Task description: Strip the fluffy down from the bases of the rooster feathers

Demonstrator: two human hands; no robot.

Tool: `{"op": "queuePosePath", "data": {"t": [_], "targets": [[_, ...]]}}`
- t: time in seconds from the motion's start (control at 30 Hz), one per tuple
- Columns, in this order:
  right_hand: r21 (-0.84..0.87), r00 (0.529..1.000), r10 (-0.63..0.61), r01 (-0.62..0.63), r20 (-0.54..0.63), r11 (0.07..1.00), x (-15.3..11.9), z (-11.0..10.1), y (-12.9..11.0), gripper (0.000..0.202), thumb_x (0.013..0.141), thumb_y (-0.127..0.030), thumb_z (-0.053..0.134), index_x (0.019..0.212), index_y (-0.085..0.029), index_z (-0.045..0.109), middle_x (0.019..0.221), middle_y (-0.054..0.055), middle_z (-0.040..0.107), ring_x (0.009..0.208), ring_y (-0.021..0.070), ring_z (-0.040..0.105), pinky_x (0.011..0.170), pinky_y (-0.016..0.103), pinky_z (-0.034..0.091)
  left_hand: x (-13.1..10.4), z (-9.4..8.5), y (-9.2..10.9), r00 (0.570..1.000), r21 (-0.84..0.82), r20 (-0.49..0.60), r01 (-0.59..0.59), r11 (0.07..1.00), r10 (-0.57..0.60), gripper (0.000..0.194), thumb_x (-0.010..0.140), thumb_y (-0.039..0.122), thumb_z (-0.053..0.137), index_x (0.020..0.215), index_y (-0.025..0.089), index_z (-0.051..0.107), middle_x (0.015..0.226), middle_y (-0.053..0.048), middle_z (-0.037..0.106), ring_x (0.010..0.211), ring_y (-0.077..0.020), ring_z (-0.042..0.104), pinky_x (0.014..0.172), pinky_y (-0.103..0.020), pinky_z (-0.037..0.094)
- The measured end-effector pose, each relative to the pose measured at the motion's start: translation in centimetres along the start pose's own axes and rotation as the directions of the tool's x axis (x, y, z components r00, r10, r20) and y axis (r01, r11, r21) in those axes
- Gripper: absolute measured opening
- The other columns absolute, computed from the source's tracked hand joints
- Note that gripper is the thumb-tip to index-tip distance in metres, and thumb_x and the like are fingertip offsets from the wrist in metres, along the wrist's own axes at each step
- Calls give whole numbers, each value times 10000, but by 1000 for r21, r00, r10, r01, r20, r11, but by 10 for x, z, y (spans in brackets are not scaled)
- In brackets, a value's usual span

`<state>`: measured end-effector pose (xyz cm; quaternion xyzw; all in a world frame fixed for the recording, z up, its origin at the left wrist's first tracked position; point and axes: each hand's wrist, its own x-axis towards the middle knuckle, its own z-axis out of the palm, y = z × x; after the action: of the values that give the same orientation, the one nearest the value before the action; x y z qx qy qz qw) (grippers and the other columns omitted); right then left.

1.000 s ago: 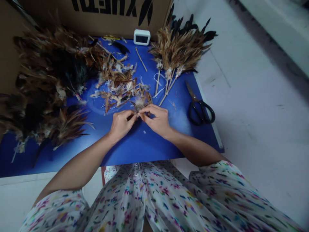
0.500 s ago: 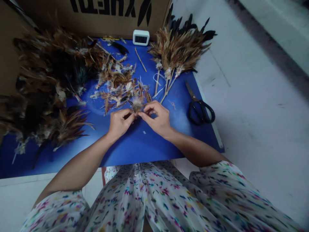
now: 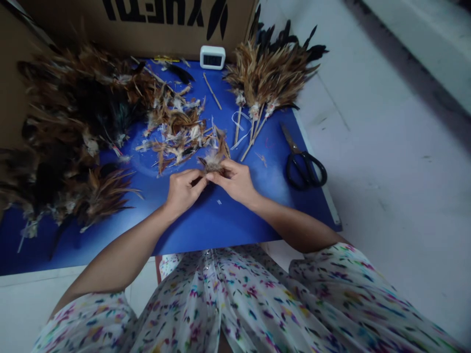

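Observation:
Between my two hands is a small tuft of brown and grey feathers (image 3: 213,164), fluffy side pointing away from me. My left hand (image 3: 185,189) pinches its lower left edge with thumb and forefinger. From the other side my right hand (image 3: 235,180) grips it, thumb stretched toward the left fingertips. The tuft's base is hidden behind the fingers. Just beyond lies a heap of feather scraps (image 3: 180,125) on the blue table (image 3: 198,228).
Brown and black feather bundles (image 3: 69,127) cover the table's left side. Feather bunches on sticks (image 3: 272,73) lie at the back right, near black-handled scissors (image 3: 303,166). A white digital clock (image 3: 212,58) stands before a cardboard box (image 3: 165,37). A loose stick (image 3: 212,91) lies nearby.
My right hand has shifted slightly left and toward me, its fingers now closed more tightly around the tuft. More of the tuft's brown fluff shows between the hands.

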<state>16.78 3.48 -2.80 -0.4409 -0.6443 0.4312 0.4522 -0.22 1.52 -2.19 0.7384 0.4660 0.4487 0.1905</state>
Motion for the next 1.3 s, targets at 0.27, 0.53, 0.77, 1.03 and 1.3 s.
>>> {"op": "queuePosePath", "data": {"t": [0.27, 0.53, 0.77, 1.03, 1.3], "targets": [[62, 999, -46, 48, -26, 997, 2, -1, -4, 362, 754, -482, 773, 639, -173, 623, 701, -11, 601, 681, 114, 538, 652, 273, 445, -2, -1, 3, 999, 31, 35, 25, 999, -27, 262, 876, 285, 637, 639, 174, 651, 583, 0, 644, 547, -100, 573, 560, -211, 414], [270, 987, 94, -126, 127, 955, 6, -13, -5, 365, 671, -485, 839, 718, -165, 671, 706, -12, 651, 665, 109, 598, 667, 271, 511, 4, -4, 9, 850, -490, 402, 513, 705, -340, 373, 774, 501, 750, 734, 137, 680, 620, -28, 681, 480, -94, 578, 485, -211, 482], [291, 974, 34, -100, 224, 952, 7, -18, -7, 369, 697, -516, 813, 682, -172, 680, 683, -13, 641, 614, 101, 608, 624, 262, 529, 6, -4, 11, 767, -599, 539, 640, 481, -350, 368, 731, 467, 807, 751, 123, 677, 705, -45, 713, 514, -86, 605, 465, -191, 510], [233, 980, -27, -21, 198, 972, 7, -21, -2, 338, 705, -483, 819, 687, -164, 706, 753, 3, 652, 672, 96, 608, 668, 256, 529, 4, -4, 9, 768, -581, 523, 639, 504, -371, 348, 730, 446, 812, 717, 119, 693, 685, -55, 717, 512, -88, 601, 485, -202, 520], [209, 988, 68, -96, 136, 973, 4, -16, -7, 413, 669, -547, 816, 689, -166, 658, 679, -10, 640, 617, 104, 580, 593, 258, 500, 4, -5, 9, 863, -513, 345, 503, 695, -370, 323, 768, 449, 774, 697, 141, 711, 602, -36, 688, 464, -80, 560, 474, -195, 470]]}}
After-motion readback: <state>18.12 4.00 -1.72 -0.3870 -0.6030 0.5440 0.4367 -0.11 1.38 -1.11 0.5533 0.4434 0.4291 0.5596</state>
